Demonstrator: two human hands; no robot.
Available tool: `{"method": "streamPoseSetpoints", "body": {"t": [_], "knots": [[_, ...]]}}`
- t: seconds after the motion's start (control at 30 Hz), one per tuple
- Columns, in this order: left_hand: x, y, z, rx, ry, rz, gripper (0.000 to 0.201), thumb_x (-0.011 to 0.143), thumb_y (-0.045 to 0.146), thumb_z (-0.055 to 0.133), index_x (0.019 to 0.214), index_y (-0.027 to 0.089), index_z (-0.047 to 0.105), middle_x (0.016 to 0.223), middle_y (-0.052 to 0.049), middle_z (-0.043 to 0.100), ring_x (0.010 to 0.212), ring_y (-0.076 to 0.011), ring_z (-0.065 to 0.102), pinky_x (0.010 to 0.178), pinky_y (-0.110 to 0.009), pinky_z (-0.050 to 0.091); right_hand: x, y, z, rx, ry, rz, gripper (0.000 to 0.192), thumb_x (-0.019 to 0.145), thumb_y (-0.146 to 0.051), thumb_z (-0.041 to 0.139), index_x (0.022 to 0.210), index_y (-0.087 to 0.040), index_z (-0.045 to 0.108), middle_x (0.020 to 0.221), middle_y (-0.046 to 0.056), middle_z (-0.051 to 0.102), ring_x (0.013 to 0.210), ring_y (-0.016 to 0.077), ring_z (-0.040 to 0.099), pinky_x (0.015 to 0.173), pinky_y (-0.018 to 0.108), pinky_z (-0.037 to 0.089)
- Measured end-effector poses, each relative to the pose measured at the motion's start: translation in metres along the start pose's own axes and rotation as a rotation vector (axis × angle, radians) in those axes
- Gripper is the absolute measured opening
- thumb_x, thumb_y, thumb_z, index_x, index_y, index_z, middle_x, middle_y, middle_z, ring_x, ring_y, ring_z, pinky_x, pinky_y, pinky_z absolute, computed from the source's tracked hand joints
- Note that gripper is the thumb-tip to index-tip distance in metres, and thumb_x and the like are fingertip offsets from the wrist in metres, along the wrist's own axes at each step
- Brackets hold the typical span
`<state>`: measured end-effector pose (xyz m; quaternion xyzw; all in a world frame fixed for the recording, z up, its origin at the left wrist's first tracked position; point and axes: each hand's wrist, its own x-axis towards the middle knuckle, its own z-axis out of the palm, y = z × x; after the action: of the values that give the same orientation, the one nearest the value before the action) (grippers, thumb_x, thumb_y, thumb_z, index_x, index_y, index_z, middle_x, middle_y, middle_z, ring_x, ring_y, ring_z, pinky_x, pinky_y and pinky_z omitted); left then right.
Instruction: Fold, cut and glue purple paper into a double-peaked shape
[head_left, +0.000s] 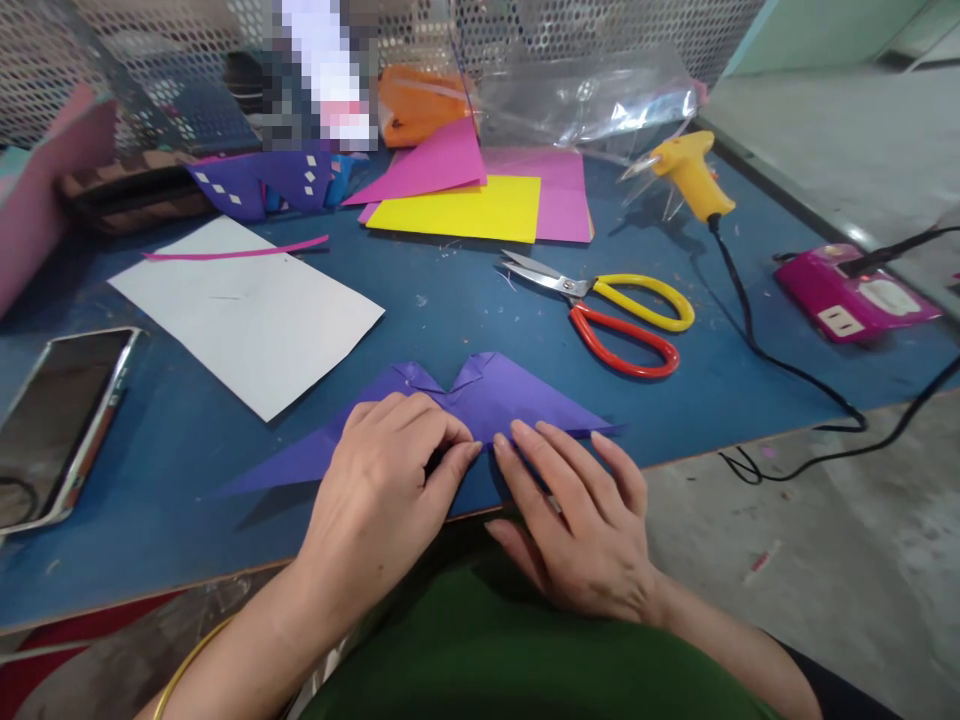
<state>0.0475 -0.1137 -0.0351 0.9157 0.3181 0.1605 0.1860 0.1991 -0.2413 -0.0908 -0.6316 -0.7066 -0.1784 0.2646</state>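
Observation:
A folded purple paper (517, 395) lies at the near edge of the blue table (450, 300), spread in a wide winged shape with a notch at its top. My left hand (382, 490) presses on its middle, fingers curled with the tips on a fold. My right hand (577, 515) lies flat beside it, fingertips on the same fold, the two hands almost touching. The paper's middle is hidden under my hands.
Scissors (615, 310) with yellow and red handles lie to the right, a yellow glue gun (690, 175) with a black cord behind them, and a pink power strip (855, 295). White sheet (247, 310), phone (60, 420), yellow (465, 208) and pink papers (442, 160) lie left and back.

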Motion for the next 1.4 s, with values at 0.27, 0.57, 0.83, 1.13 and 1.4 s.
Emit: {"method": "streamPoseSetpoints", "body": {"t": [0.27,0.57,0.83,1.13,1.4], "knots": [[-0.005,-0.003,-0.002,-0.014,-0.001,0.025,0.015,0.098,0.026,0.056,0.085,0.022,0.063,0.086,0.002,0.066,0.083,-0.0182,0.059,0.080,-0.036,0.038,0.004,-0.005,0.011,0.039,0.053,-0.022,0.041,0.102,-0.035,0.050,0.126,-0.008,0.068,0.125,0.012,0.073,0.119,0.0226,0.064,0.113,0.037,0.038],[-0.016,-0.010,-0.011,0.069,0.098,0.036,0.014,0.097,0.028,0.059,0.087,0.025,0.068,0.086,0.002,0.069,0.082,-0.0189,0.065,0.078,-0.037,0.039,-0.002,-0.006,0.014,0.001,0.060,0.013,0.041,0.103,-0.037,0.048,0.132,-0.017,0.066,0.126,0.008,0.073,0.116,0.0197,0.066,0.112,0.034,0.036],[-0.013,-0.007,-0.009,0.096,0.090,0.019,0.018,0.099,0.027,0.055,0.086,0.023,0.066,0.085,0.002,0.068,0.080,-0.0184,0.063,0.079,-0.038,0.037,-0.005,-0.006,0.017,-0.016,0.074,0.019,0.040,0.104,-0.040,0.048,0.135,-0.022,0.065,0.124,0.005,0.074,0.115,0.0189,0.066,0.110,0.036,0.035],[-0.008,-0.007,-0.012,0.028,0.038,-0.094,0.020,0.095,0.028,0.057,0.076,0.024,0.061,0.079,0.002,0.066,0.077,-0.0179,0.058,0.076,-0.037,0.039,0.001,-0.004,0.012,0.027,0.035,0.016,0.040,0.103,-0.040,0.049,0.131,-0.019,0.067,0.121,0.006,0.075,0.110,0.0210,0.066,0.112,0.041,0.034],[-0.011,-0.009,-0.011,-0.041,0.066,-0.147,0.019,0.092,0.029,0.062,0.074,0.024,0.063,0.079,0.003,0.067,0.079,-0.0173,0.060,0.076,-0.036,0.041,0.005,-0.005,0.011,0.053,0.023,0.021,0.038,0.100,-0.036,0.052,0.128,-0.016,0.068,0.120,0.008,0.075,0.110,0.0229,0.064,0.115,0.043,0.031]]}}
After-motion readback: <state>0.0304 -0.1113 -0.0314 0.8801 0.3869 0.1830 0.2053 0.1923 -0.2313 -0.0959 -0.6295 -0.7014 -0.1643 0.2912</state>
